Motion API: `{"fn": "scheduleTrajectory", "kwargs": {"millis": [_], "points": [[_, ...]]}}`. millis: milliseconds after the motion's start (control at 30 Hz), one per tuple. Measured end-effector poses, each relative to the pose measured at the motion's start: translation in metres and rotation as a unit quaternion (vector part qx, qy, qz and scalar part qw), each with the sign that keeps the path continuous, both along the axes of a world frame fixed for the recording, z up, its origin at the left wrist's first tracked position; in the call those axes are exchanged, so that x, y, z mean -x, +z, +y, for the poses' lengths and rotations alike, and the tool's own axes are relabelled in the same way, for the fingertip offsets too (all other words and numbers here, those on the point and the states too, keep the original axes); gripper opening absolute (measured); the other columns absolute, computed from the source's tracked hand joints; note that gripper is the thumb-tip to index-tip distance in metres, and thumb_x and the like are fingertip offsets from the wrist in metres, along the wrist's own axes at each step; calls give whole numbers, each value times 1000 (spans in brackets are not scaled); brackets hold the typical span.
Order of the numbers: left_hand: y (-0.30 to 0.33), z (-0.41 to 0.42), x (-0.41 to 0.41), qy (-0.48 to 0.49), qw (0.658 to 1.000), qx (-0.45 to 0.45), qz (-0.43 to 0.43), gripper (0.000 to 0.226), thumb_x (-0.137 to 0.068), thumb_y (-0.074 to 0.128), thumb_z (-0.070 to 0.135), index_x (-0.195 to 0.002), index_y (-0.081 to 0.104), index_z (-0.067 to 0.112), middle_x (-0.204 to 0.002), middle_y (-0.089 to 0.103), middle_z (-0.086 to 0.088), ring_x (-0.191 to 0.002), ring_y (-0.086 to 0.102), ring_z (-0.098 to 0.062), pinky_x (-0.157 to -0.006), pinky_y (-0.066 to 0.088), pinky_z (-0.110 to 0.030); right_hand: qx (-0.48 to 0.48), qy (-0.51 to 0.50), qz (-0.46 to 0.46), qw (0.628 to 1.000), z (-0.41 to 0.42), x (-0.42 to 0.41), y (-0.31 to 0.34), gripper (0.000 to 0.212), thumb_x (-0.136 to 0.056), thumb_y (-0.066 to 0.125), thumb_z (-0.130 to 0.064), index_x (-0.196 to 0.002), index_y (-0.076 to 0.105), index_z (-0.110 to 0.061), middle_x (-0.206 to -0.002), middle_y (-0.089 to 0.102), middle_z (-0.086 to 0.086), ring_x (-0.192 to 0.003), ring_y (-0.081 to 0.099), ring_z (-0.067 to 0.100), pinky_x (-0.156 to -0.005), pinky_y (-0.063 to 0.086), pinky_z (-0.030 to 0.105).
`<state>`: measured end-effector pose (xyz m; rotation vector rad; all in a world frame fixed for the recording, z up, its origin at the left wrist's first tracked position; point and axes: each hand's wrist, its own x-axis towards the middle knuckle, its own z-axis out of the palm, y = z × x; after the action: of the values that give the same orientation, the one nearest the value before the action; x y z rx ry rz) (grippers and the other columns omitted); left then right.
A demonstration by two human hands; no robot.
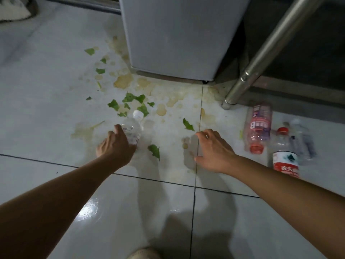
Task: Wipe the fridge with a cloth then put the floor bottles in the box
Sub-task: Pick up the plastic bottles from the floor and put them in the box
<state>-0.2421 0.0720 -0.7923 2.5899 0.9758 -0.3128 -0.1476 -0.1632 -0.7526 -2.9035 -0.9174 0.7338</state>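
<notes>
My left hand (115, 144) is closed around the lower part of a clear plastic bottle with a white cap (134, 126), which lies on the white tiled floor. My right hand (212, 150) hovers open, fingers spread, over the tiles and holds nothing. To its right lie three more bottles: a pink-labelled bottle with a red cap (258, 128), a red-labelled bottle with a red cap (284, 152), partly hidden by my right forearm, and a crumpled clear bottle (302, 139). The grey-white fridge (179, 38) stands at the top centre. No box and no cloth are in view.
Torn green leaf pieces (130, 103) and yellowish dried stains (123, 81) cover the floor in front of the fridge. A slanted steel table leg (261, 57) stands right of the fridge. A pale bundle (13, 10) lies top left. My shoe tip (143, 254) shows at the bottom.
</notes>
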Motion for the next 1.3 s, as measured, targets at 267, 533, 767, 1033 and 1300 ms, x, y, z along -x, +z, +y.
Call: {"fn": "scheduleTrajectory", "kwargs": {"millis": [267,533,767,1033,1300], "points": [[5,-99,-54,-129,991,29,-25,63,-83,62,44,-126,28,14,-111,55,-14,-92,57,-30,-76,48,-41,-8,-126,-35,991,-88,-10,-2,67,-84,65,-35,-137,31,-12,-138,36,12,-126,37,29,-100,39,38],[2,-168,-96,-206,978,23,-37,66,-80,68,41,-126,30,14,-114,57,-9,-88,58,-24,-73,50,-38,-35,-274,-90,957,-161,-33,-21,69,-84,66,-34,-136,29,-10,-133,39,15,-123,38,30,-97,39,38],[3,-195,-125,-212,977,10,-20,64,-80,67,40,-125,29,15,-109,56,-11,-83,54,-23,-71,49,-37,-164,-358,-87,915,-152,-78,-45,72,-87,60,-41,-140,25,-7,-135,39,18,-120,44,31,-98,45,41],[0,-207,-148,-220,975,5,-17,62,-81,66,40,-124,29,15,-109,56,-11,-83,54,-24,-75,52,-42,-150,-468,-42,870,-145,-117,-70,90,-78,64,-55,-140,18,-10,-134,41,19,-115,50,34,-89,50,43],[42,-205,-145,-214,975,30,48,65,-81,66,38,-127,28,12,-114,56,-14,-95,58,-30,-81,53,-46,-110,-460,-20,881,-149,-96,-25,78,-82,61,-49,-135,25,-5,-123,49,20,-107,52,34,-75,46,36]]}}
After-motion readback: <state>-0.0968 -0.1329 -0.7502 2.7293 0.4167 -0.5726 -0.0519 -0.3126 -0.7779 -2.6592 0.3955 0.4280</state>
